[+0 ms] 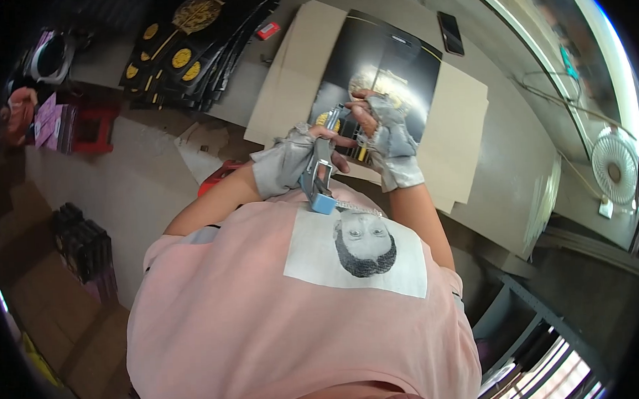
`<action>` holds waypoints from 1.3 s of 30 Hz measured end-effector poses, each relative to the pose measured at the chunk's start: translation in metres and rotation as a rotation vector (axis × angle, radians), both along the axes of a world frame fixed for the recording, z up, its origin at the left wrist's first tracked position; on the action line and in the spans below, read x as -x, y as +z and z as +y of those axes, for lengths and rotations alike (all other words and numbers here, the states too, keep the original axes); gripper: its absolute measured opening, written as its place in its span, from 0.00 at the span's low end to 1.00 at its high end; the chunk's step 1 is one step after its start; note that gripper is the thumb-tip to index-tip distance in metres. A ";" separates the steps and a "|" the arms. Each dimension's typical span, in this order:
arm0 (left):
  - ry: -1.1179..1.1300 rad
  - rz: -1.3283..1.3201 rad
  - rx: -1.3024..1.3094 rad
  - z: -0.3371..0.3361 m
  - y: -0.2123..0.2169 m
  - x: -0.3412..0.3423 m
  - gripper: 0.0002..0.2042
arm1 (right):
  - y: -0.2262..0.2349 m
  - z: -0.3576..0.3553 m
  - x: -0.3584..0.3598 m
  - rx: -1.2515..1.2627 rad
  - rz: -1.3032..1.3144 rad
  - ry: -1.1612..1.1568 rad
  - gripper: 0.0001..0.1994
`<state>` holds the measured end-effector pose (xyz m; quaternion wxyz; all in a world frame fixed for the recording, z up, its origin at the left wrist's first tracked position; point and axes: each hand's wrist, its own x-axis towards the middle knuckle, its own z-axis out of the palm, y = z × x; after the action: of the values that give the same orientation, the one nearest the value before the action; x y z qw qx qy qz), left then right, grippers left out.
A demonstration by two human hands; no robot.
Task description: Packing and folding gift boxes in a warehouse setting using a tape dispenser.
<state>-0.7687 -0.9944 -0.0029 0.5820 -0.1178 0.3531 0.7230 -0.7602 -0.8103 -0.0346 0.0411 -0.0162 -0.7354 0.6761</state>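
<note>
My left hand [294, 152], in a grey fingerless glove, grips a silver stapler [322, 156] with a blue end, held upright close to my chest. Its upper metal end rises past my fingers. My right hand [394, 135], gloved the same way, is just right of the stapler's upper end. Its fingers are bent together and point left toward the metal; whatever they pinch is too small to make out. Below both hands lies a glossy black printed sheet [377, 54] with gold pictures, resting on beige cardboard [465, 115].
Black and gold printed sheets [177, 49] are stacked at the far left of the table. A small red box [268, 31] sits beside them. A phone [450, 33] lies at the back right, and a white fan [615, 166] stands at the right. A red stool [95, 127] is at the left.
</note>
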 end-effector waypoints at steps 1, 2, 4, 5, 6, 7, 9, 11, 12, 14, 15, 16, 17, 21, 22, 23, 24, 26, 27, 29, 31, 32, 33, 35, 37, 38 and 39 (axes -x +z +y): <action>-0.006 -0.013 0.006 0.001 0.003 -0.002 0.26 | 0.004 -0.001 -0.003 -0.001 -0.014 -0.005 0.11; -0.039 0.023 0.005 0.002 -0.006 -0.001 0.28 | 0.009 -0.001 -0.006 -0.001 -0.028 -0.007 0.11; -0.059 0.035 0.025 0.007 -0.008 -0.006 0.27 | 0.015 -0.002 -0.013 0.047 -0.071 -0.006 0.15; -0.066 0.048 0.049 0.008 -0.008 -0.008 0.27 | 0.016 -0.002 -0.016 0.099 -0.115 0.008 0.19; -0.075 0.050 0.048 0.011 -0.008 -0.010 0.27 | 0.009 0.001 -0.018 0.039 -0.085 -0.010 0.19; -0.085 0.045 0.051 0.014 -0.008 -0.011 0.26 | 0.005 0.003 -0.019 0.038 -0.082 -0.017 0.19; -0.095 0.041 0.053 0.017 -0.010 -0.015 0.25 | -0.001 0.004 -0.022 0.056 -0.109 -0.030 0.18; -0.069 0.024 0.072 0.018 -0.016 -0.020 0.23 | -0.006 0.007 -0.025 -0.040 -0.038 -0.034 0.17; -0.071 0.023 0.072 0.018 -0.013 -0.021 0.23 | -0.009 0.007 -0.027 -0.134 0.030 -0.038 0.17; -0.088 0.064 0.152 0.019 -0.004 -0.021 0.22 | -0.014 0.009 -0.028 -0.201 0.090 -0.038 0.16; -0.086 0.064 0.153 0.018 -0.004 -0.021 0.22 | -0.016 0.009 -0.027 -0.268 0.152 -0.033 0.15; -0.087 0.062 0.121 0.017 -0.006 -0.020 0.23 | -0.016 0.008 -0.027 -0.267 0.153 -0.031 0.15; -0.089 0.060 0.089 0.017 -0.007 -0.020 0.23 | -0.017 0.008 -0.027 -0.210 0.119 -0.038 0.15; -0.097 0.041 0.076 0.016 -0.016 -0.019 0.24 | -0.006 0.000 -0.031 -0.059 0.006 -0.048 0.14; -0.103 0.040 0.076 0.016 -0.016 -0.018 0.24 | 0.001 -0.003 -0.032 -0.059 0.005 -0.047 0.14; -0.109 0.040 0.075 0.016 -0.017 -0.018 0.24 | 0.009 -0.006 -0.032 0.073 -0.090 -0.081 0.14; -0.109 0.040 0.074 0.015 -0.018 -0.018 0.24 | 0.013 -0.008 -0.032 0.204 -0.185 -0.116 0.14; -0.108 0.021 0.037 0.014 -0.022 -0.018 0.24 | 0.004 -0.005 -0.030 0.140 -0.124 -0.127 0.14; -0.108 0.020 0.034 0.014 -0.023 -0.019 0.24 | 0.002 -0.004 -0.029 0.074 -0.064 -0.137 0.14; -0.090 0.005 0.049 0.015 -0.024 -0.019 0.24 | 0.003 -0.007 -0.030 0.089 -0.068 -0.162 0.12; -0.097 0.007 0.060 0.016 -0.021 -0.018 0.24 | 0.005 -0.011 -0.030 0.110 -0.072 -0.190 0.10; -0.102 0.011 0.070 0.017 -0.020 -0.017 0.24 | 0.006 -0.011 -0.030 0.185 -0.054 -0.221 0.10; -0.103 0.010 0.072 0.017 -0.019 -0.017 0.24 | 0.007 -0.012 -0.029 0.261 -0.036 -0.251 0.10; -0.100 0.079 0.044 0.017 -0.017 -0.018 0.25 | 0.009 -0.010 -0.026 0.209 -0.027 -0.258 0.10; -0.103 0.087 0.055 0.019 -0.015 -0.019 0.26 | 0.010 -0.008 -0.026 0.153 -0.019 -0.270 0.10; -0.101 0.096 0.066 0.020 -0.014 -0.020 0.27 | 0.009 -0.009 -0.028 0.163 0.001 -0.266 0.10; -0.106 0.094 0.066 0.021 -0.014 -0.019 0.27 | 0.008 -0.009 -0.028 0.173 0.021 -0.262 0.10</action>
<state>-0.7498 -0.9737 -0.0173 0.5979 -0.0841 0.4095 0.6839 -0.7321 -0.8194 -0.0263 0.1348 -0.1085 -0.6656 0.7260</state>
